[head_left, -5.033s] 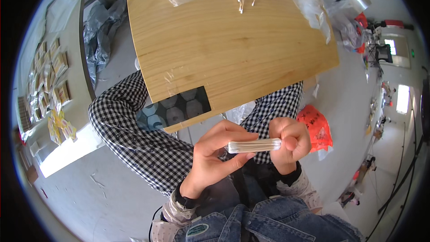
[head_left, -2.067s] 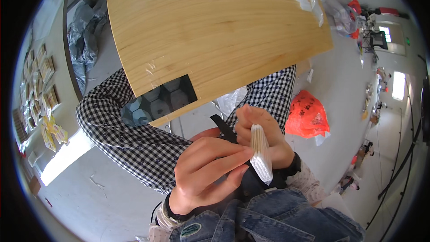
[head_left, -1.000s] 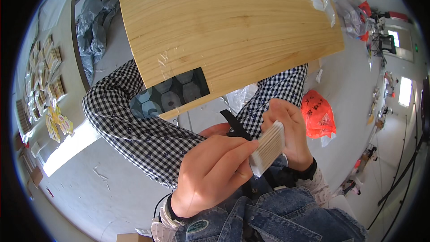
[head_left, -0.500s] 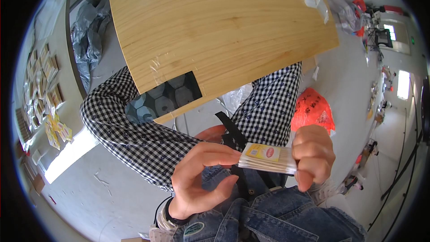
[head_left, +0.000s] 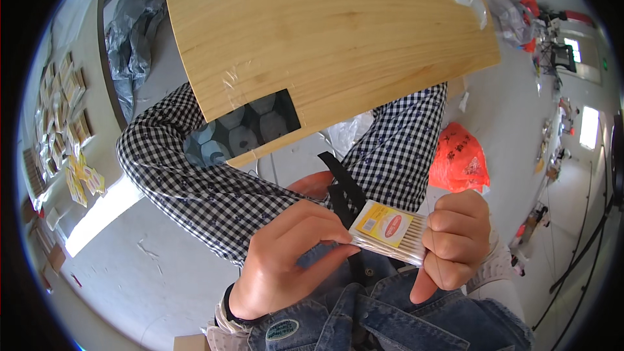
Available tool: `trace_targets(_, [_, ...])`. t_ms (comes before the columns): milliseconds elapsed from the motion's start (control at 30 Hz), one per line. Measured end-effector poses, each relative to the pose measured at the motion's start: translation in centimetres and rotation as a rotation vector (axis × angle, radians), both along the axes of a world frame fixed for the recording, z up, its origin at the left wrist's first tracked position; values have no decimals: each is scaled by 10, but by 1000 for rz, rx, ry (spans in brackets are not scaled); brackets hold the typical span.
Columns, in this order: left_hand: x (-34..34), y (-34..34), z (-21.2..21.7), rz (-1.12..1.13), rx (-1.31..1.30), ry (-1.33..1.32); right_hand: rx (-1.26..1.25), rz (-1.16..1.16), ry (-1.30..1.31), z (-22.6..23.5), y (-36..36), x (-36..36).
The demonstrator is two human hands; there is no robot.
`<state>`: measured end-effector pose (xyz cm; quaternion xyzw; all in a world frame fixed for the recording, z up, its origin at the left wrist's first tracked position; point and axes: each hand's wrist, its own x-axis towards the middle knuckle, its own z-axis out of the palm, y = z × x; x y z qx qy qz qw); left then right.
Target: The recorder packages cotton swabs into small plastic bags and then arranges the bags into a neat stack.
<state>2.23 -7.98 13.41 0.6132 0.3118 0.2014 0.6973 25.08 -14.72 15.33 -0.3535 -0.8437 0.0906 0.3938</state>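
A small clear packet of thin pale wooden sticks (head_left: 390,233), with a yellow label bearing a red oval on its upper face, lies nearly flat and slightly tilted, held in the air at both ends, below the tabletop's near edge.

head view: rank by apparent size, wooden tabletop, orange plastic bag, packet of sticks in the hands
1. wooden tabletop, by far the largest.
2. orange plastic bag on the floor.
3. packet of sticks, pinched between left hand and right hand.
Bag versus packet is unsure: the packet is much nearer the camera.
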Motion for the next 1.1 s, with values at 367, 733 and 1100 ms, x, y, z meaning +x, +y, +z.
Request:
trace_targets(367, [2, 9, 5, -143, 86, 42, 4, 11, -20, -2, -1, 1])
trace_targets(733, [5, 2, 6, -85, 147, 46, -34, 21, 59, -6, -4, 2])
trace_targets(1100, [6, 3, 5, -141, 183, 41, 7, 43, -1, -7, -6, -4])
